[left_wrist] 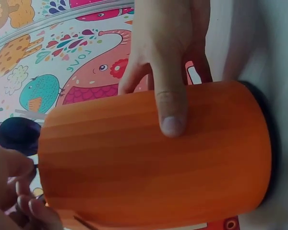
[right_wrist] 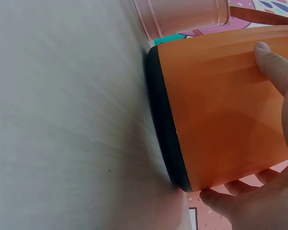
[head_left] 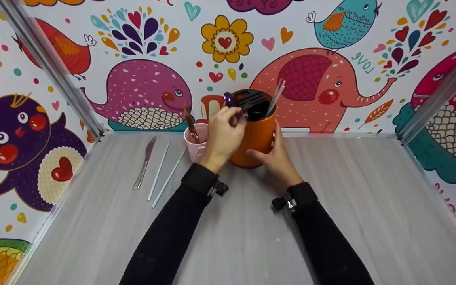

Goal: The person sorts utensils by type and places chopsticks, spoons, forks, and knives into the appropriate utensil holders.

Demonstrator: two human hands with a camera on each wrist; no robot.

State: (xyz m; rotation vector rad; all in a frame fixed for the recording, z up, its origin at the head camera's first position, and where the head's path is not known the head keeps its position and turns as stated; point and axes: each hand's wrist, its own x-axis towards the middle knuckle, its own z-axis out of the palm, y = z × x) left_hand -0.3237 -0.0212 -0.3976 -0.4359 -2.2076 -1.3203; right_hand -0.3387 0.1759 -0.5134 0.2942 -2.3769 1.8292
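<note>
My right hand (head_left: 277, 160) holds the orange utensil holder (right_wrist: 221, 105), thumb on its front and fingers round the far side. The holder stands upright on its black base, with a slotted black insert (head_left: 251, 97) in its top. At the rim, my left hand (head_left: 228, 132) has thumb and fingertips pinched together. Beside those fingertips shows the shiny bowl of a dark purple spoon (left_wrist: 19, 135); the fingers hide most of its handle. Two pale, thin sticks (head_left: 277, 97) stand in the holder's right side.
Left of the holder, a pink cup (head_left: 191, 148) holds a copper-coloured utensil with a flat blade (head_left: 190, 122). A metal knife (head_left: 145, 162) and two light blue sticks, one nearer the knife (head_left: 158, 170), lie further left. A patterned wall (head_left: 220, 79) stands close behind.
</note>
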